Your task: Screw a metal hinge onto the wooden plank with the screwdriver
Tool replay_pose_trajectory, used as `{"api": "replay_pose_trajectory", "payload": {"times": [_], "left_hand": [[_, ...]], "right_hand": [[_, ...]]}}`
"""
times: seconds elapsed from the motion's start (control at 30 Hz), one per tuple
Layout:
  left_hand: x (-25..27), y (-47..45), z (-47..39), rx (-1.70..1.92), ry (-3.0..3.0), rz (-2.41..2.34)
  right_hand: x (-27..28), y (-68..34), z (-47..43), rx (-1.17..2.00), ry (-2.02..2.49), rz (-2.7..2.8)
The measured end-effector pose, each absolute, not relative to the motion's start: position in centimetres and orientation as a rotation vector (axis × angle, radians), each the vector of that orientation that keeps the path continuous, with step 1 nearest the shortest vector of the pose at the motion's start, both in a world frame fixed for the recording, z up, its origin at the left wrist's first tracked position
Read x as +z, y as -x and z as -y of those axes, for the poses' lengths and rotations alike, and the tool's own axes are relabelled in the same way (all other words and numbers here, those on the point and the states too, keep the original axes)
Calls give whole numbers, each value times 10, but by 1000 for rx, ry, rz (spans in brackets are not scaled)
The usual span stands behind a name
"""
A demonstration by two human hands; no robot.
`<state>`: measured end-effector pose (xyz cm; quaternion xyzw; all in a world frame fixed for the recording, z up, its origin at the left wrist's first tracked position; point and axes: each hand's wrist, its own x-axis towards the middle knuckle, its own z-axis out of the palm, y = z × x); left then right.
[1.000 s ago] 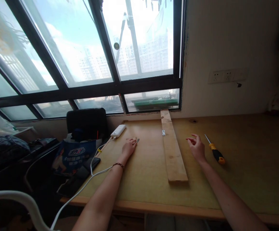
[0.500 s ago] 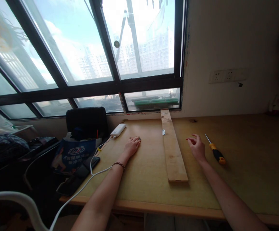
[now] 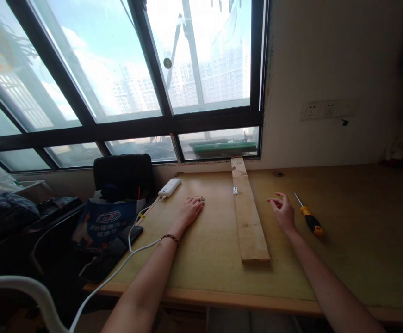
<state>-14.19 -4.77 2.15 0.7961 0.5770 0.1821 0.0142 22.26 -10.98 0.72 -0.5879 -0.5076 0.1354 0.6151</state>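
My left hand [image 3: 190, 210] rests palm down on the table, left of a wooden board, its fingers loosely stretched out. Small dark specks show at its fingertips; what they are is too small to tell. The board [image 3: 250, 222] lies lengthwise from the window sill toward me, with a small metal hinge [image 3: 235, 190] at its left edge. To the right of the board, my right hand [image 3: 283, 213] hovers or rests with fingers partly curled and apart, nothing visible in them. Close by on its right lies a screwdriver [image 3: 311, 219] with a yellow and black handle, its shaft pointing away.
A white power bank [image 3: 170, 187] sits at the table's left edge, its white cable [image 3: 130, 238] running toward me past my left forearm. Beyond that edge are a dark chair [image 3: 123, 173] and a blue bag [image 3: 99, 224]. The window and wall bound the far side.
The whole view has shifted very slightly to the left. Both hands, the board and the screwdriver keep their places relative to each other.
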Motion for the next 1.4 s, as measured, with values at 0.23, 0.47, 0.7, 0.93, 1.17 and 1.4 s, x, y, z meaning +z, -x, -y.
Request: {"api": "replay_pose_trajectory", "payload": {"times": [0.23, 0.47, 0.7, 0.93, 1.17, 1.4], "left_hand": [[16, 108, 49, 952, -2345, -1577], [6, 2, 26, 1203, -1373, -1213], [5, -40, -6, 1095, -1039, -967], [-8, -37, -21, 1131, -927, -878], [-9, -29, -23, 1041, -876, -811], [-9, -27, -26, 1005, -841, -786]], "right_hand": [[14, -222, 117, 275, 1500, 1274], [8, -220, 116, 133, 1660, 1394], [10, -248, 112, -280, 1965, 1390], [-3, -285, 110, -439, 2260, 1026], [-16, -302, 105, -258, 2372, 981], [22, -297, 90, 240, 1634, 1038]]}}
